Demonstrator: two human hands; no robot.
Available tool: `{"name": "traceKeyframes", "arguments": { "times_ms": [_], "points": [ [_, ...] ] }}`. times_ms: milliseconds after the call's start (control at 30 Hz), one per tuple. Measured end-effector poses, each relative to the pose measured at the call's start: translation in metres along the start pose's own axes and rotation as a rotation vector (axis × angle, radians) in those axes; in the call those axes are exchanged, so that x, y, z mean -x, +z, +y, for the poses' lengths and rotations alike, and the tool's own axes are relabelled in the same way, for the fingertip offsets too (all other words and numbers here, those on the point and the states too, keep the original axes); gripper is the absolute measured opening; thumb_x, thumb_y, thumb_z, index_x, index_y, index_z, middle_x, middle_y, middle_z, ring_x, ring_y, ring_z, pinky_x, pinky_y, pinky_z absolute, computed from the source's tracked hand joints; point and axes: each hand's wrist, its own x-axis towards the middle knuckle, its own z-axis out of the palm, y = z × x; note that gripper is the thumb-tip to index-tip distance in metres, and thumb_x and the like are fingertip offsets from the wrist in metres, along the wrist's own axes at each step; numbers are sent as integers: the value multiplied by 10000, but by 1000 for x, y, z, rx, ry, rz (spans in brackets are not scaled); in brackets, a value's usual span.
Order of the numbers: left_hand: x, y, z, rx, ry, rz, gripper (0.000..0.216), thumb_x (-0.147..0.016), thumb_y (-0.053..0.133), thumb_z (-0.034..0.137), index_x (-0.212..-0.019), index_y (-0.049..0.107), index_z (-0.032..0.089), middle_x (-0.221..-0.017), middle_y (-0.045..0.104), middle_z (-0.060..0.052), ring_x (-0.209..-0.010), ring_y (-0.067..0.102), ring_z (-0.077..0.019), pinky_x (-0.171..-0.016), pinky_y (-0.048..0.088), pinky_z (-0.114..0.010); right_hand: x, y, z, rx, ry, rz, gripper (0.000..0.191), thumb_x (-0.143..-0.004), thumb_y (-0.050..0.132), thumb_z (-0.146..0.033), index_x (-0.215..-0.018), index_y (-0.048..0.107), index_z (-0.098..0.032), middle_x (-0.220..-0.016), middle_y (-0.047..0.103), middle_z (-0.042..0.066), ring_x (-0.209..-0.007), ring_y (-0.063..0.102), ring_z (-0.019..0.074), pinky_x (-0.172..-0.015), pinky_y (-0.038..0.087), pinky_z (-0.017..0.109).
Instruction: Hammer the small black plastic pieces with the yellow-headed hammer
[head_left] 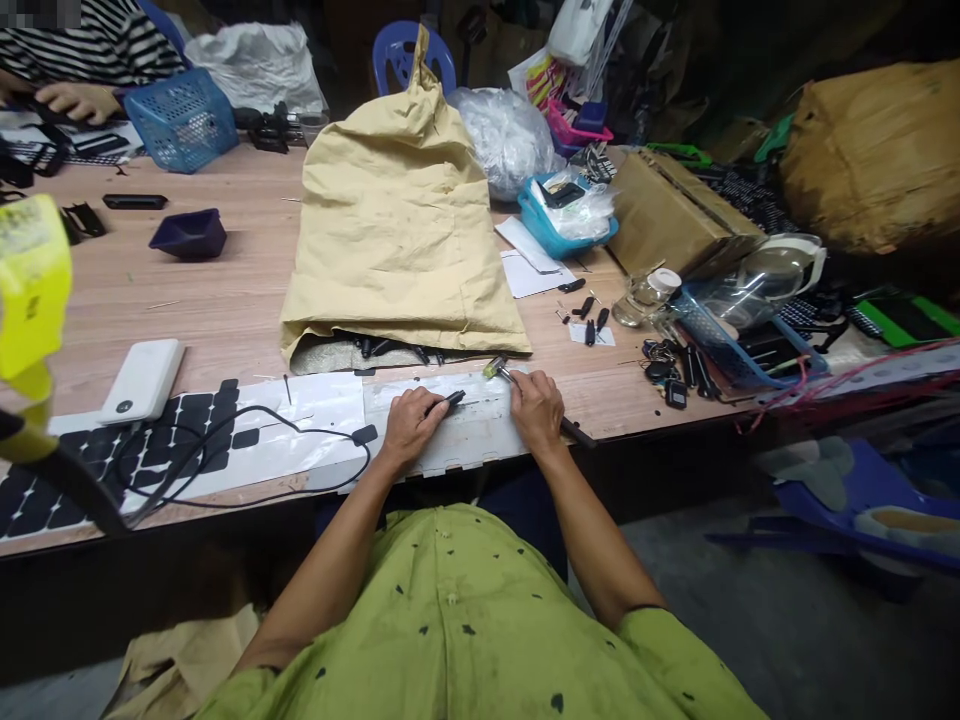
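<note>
Left hand: fingers curled, pinching a small black part flat against the white sheet at the near edge of the table.
Right hand: closed round a slim tool, with its pale head at 11 o'clock of the knuckles and its dark handle out at 4 o'clock.
Part: narrow, matte black, at 8 o'clock of the tool head, just apart.
Tan sack: at 12 o'clock of both hands.

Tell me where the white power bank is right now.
Head view: the white power bank lies on the wooden table, left of the left hand, at the black-tiled sheet's upper edge, beside the black cable.
</note>
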Motion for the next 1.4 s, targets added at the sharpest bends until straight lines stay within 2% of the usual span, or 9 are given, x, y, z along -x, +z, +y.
{"name": "traceKeyframes", "arguments": {
  "times_ms": [167, 433, 767, 933, 1033, 1133, 1200, 1267, 1400],
  "points": [
    [2, -3, 1, -12, -11, -28, 380, -1023, 399, 392, -947, 740, 241, -901, 667, -55, -924, 572, -241, -854, 415, -380, 3, 9, -2, 49, 21, 6, 313, -939, 515, -179, -1156, 732, -238, -955, 624, 88, -899, 508, 238, -730, 361, 321],
    [7, -15, 0, 17, 83, -126, 281, -947, 559, 455, -963, 770, 271, -941, 707, -44, -928, 567, -245, -902, 403, -400, 2, 8, -6, 60, 24, -18, 317, -946, 508, -181, -1177, 718, -234, -976, 605, 94, -915, 495, 245, -743, 352, 329],
    [51, -6, 18, 20, 411, -339, 108, -848, 737, 370, -920, 792, 310, -1065, 661, -45, -1028, 544, -250, -997, 399, -428, 1, 7, -9, 73, 38, -58, 309, -961, 517, -207, -1196, 717, -240, -998, 603, 99, -931, 498, 249, -751, 348, 331],
    [55, -1, 23, 22, 400, -326, 283, -742, 834, 458, -972, 786, 299, -1151, 644, -72, -1107, 536, -291, -1024, 427, -467, 0, 7, -11, 70, 48, -55, 311, -957, 512, -188, -1182, 722, -236, -998, 610, 98, -932, 503, 249, -748, 347, 331],
    [34, -5, 21, 123, 215, -186, 287, -835, 723, 485, -1004, 765, 257, -1039, 680, -75, -1006, 594, -256, -922, 495, -411, 1, 7, -11, 61, 41, -33, 309, -949, 518, -181, -1172, 725, -234, -985, 618, 95, -924, 505, 246, -738, 338, 330],
    [-5, -15, 17, 139, -152, 83, 289, -913, 562, 408, -1009, 737, 199, -934, 709, -76, -869, 640, -229, -806, 526, -362, 1, 9, -11, 64, 37, -11, 307, -942, 523, -172, -1160, 730, -232, -971, 625, 89, -913, 508, 241, -736, 334, 326],
    [-34, -23, 15, 66, -361, 217, 265, -882, 547, 346, -968, 736, 181, -905, 733, -79, -857, 667, -239, -801, 525, -355, 0, 10, -11, 70, 32, 1, 299, -938, 528, -171, -1149, 733, -229, -964, 628, 86, -911, 508, 238, -737, 334, 323],
    [-59, -32, 17, -18, -497, 269, 238, -845, 554, 315, -900, 738, 174, -879, 752, -89, -877, 689, -263, -798, 520, -349, 0, 11, -10, 74, 25, 13, 288, -935, 538, -177, -1141, 733, -227, -957, 629, 84, -910, 506, 237, -736, 333, 320],
    [-86, -42, 24, -139, -676, 240, 207, -807, 586, 338, -715, 703, 194, -825, 758, -120, -879, 707, -313, -715, 507, -353, 0, 14, -10, 73, 14, 25, 291, -928, 547, -177, -1149, 729, -227, -964, 629, 85, -911, 505, 237, -734, 334, 320]
  ]
}}
